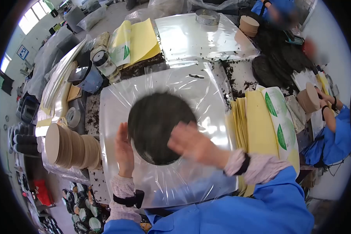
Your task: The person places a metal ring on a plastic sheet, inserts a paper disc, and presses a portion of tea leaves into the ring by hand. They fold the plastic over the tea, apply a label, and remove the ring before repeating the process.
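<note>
Right fingers (178, 137) by disc (156, 117), illegible labels (281, 137)

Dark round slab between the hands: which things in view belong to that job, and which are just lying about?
Likely part of the job:
dark slab
clear plastic sheet beneath it
possibly the yellow paper stack alongside

Likely just lying about, untouched:
lidded jar
blue container
pale roll

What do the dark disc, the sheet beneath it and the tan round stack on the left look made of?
Dark disc: matte, near-black, perhaps pressed plant matter; dark crumbs lie nearby, but blur hides its grain.
Sheet: likely glossy clear plastic film, from the sharp glare and radiating creases.
Tan round stack: probably matte card or paper, from its plain brown face and layered edges.
</note>
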The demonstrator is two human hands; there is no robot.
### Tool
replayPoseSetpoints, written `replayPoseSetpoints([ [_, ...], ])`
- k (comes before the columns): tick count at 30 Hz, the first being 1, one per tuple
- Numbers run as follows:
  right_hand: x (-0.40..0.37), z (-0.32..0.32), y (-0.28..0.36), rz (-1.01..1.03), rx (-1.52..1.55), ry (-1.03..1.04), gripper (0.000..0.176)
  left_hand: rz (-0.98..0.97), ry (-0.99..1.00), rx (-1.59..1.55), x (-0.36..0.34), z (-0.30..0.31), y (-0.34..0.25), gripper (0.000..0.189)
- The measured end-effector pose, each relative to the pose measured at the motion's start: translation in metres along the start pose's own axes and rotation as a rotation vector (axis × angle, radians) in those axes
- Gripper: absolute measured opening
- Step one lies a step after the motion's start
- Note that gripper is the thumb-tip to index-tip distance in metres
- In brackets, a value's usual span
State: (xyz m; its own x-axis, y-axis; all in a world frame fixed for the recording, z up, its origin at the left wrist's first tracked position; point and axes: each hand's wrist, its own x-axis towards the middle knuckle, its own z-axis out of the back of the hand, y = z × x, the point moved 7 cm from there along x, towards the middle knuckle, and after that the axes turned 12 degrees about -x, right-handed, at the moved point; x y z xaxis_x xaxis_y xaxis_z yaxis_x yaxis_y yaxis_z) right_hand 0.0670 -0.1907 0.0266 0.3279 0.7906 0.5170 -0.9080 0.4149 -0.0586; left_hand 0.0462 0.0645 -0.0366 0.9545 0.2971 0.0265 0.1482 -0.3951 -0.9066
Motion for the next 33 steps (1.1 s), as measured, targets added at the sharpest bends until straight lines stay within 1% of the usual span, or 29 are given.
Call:
replayPoseSetpoints([
  [1,-0.010,-0.011,0.026,0.011,0.057,0.073,0.053,0.034,-0.087,-0.257,0.004,0.010,0.004,0.055],
  [2,-0.009,-0.021,0.042,0.021,0.115,0.140,0.056,0.040,0.004,0.191,0.000,-0.010,-0.008,0.058],
  [4,0.004,-0.020,0.023,-0.120,0.359,0.160,0.060,-0.069,0.085,0.297,0.002,-0.008,-0.009,0.061],
  [5,0.009,-0.016,0.015,-0.188,0.492,0.183,0.063,-0.073,0.063,0.225,0.003,-0.007,-0.008,0.063],
  [6,0.036,-0.002,0.012,-0.195,0.392,0.146,0.073,-0.074,0.043,0.247,-0.002,-0.005,-0.009,0.062],
  [8,0.072,-0.011,0.016,-0.130,0.278,0.179,0.082,-0.093,0.016,0.274,0.002,-0.010,-0.007,0.059],
  [10,0.068,-0.049,0.019,-0.157,0.207,0.250,0.086,-0.281,-0.010,0.821,0.004,-0.037,-0.028,0.053],
  [11,0.068,-0.070,0.022,-0.153,0.181,0.285,0.088,-0.377,-0.047,0.897,0.008,-0.046,-0.027,0.052],
  [12,0.067,-0.078,0.022,-0.148,0.164,0.322,0.089,-0.368,-0.041,0.986,0.012,-0.051,-0.020,0.048],
  [14,0.067,-0.084,0.023,-0.137,0.117,0.364,0.089,-0.313,0.082,1.327,0.014,-0.070,-0.020,0.036],
  [15,0.068,-0.084,0.022,-0.139,0.131,0.384,0.088,-0.431,0.157,1.561,0.010,-0.079,-0.021,0.038],
  [18,0.062,-0.092,0.023,-0.138,0.126,0.387,0.089,-0.550,0.667,1.298,0.006,-0.098,-0.010,0.047],
  [19,0.056,-0.102,0.024,-0.122,0.099,0.458,0.089,-0.449,0.680,1.363,0.011,-0.098,-0.002,0.055],
  [20,0.053,-0.110,0.025,-0.147,0.119,0.487,0.088,-0.448,0.687,1.382,0.015,-0.099,0.008,0.058],
  [22,0.049,-0.126,0.022,-0.194,0.140,0.524,0.087,-0.273,0.693,1.323,0.025,-0.089,0.037,0.065],
  [23,0.048,-0.127,0.022,-0.201,0.183,0.466,0.087,-0.291,0.696,1.304,0.026,-0.088,0.040,0.065],
  [25,0.048,-0.126,0.022,-0.193,0.202,0.562,0.088,-0.328,0.694,1.269,0.024,-0.088,0.033,0.065],
  [26,0.050,-0.124,0.022,-0.185,0.205,0.606,0.088,-0.249,0.697,1.178,0.022,-0.083,0.024,0.060],
  [27,0.052,-0.123,0.022,-0.201,0.119,0.430,0.091,-0.178,0.701,1.089,0.019,-0.079,0.003,0.054],
  [28,0.055,-0.119,0.022,-0.205,0.154,0.444,0.094,-0.105,0.703,1.000,0.014,-0.072,-0.013,0.048],
  [30,0.058,-0.113,0.023,-0.210,0.160,0.404,0.093,-0.406,0.042,1.078,0.004,-0.018,-0.076,0.027],
  [32,0.056,-0.112,0.025,-0.198,0.126,0.392,0.091,-0.443,-0.238,1.372,-0.007,0.053,-0.092,0.012],
  [33,0.055,-0.110,0.027,-0.193,0.110,0.385,0.089,-0.292,-0.090,1.260,-0.017,0.074,-0.082,0.012],
])
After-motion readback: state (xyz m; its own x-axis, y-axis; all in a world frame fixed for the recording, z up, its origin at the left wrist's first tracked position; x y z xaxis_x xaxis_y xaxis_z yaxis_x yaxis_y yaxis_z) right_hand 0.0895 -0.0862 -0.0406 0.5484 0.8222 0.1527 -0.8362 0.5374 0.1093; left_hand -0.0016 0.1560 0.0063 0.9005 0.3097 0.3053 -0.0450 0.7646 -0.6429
